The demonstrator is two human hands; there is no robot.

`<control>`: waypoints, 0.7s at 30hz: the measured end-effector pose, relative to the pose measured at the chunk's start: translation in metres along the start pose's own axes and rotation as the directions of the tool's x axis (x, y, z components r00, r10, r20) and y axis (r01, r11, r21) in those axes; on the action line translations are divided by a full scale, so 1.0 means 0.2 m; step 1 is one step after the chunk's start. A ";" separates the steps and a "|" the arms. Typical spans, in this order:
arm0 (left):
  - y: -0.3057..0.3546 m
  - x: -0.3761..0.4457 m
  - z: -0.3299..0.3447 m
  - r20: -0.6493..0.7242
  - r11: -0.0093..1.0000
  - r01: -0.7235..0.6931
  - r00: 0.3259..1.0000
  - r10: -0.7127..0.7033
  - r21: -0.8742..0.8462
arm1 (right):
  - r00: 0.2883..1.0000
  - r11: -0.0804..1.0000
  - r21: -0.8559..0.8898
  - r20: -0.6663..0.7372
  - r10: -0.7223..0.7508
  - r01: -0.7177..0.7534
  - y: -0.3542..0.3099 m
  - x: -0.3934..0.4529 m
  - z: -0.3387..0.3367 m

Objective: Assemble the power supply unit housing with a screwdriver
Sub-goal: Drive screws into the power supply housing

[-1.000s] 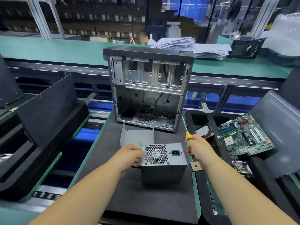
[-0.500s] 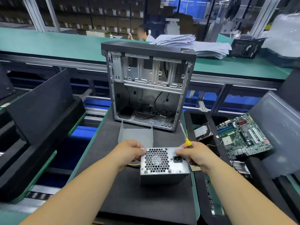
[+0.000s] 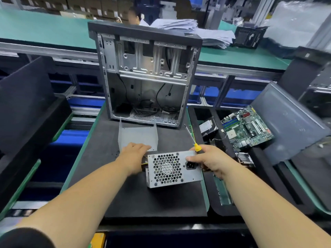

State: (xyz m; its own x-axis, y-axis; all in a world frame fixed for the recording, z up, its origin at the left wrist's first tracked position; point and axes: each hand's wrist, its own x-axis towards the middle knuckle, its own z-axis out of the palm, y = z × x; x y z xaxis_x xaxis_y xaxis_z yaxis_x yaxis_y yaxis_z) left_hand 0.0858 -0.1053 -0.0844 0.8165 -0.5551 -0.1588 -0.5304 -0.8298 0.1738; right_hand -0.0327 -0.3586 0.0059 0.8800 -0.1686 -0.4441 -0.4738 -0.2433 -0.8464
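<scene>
Grey metal power supply unit (image 3: 174, 169), previously flat on the black surface (image 3: 111, 158), is now tilted up, gripped by both hands: left hand (image 3: 133, 154) behind, right hand (image 3: 209, 161) also clasping the yellow screwdriver (image 3: 194, 140). No writing can be read.

The power supply (image 3: 174, 169) under my fingers is bare grey sheet metal, dull, its face punched with a honeycomb grille. The screwdriver (image 3: 194, 140) has a glossy yellow plastic collar and a thin bright steel shaft. The mat (image 3: 107, 149) looks like matt black foam. The computer case (image 3: 146, 76) is unpainted, stamped steel inside.
</scene>
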 end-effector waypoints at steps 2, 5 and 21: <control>0.02 0.04 0.05 0.064 0.997 -0.016 0.998 0.011 0.071 | 1.000 1.000 0.005 0.005 -0.003 0.003 0.01 -0.01 0.00; 0.03 0.06 0.07 0.061 0.980 -0.020 0.998 0.008 0.200 | 1.000 1.000 -0.014 0.003 -0.010 0.010 0.01 -0.03 0.00; 0.03 -0.09 -0.27 -0.037 0.983 0.114 0.992 -0.121 -0.146 | 0.983 0.969 0.165 -0.025 -0.180 0.182 0.10 -0.09 0.07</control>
State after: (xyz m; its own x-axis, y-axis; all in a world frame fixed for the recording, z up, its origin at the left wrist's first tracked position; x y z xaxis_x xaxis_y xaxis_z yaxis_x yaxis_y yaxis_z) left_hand 0.0796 -0.0976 -0.0276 0.8825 -0.4482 -0.1425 -0.3945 -0.8704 0.2945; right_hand -0.0575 -0.3481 -0.0071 0.9498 -0.1455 -0.2768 -0.2935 -0.1090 -0.9497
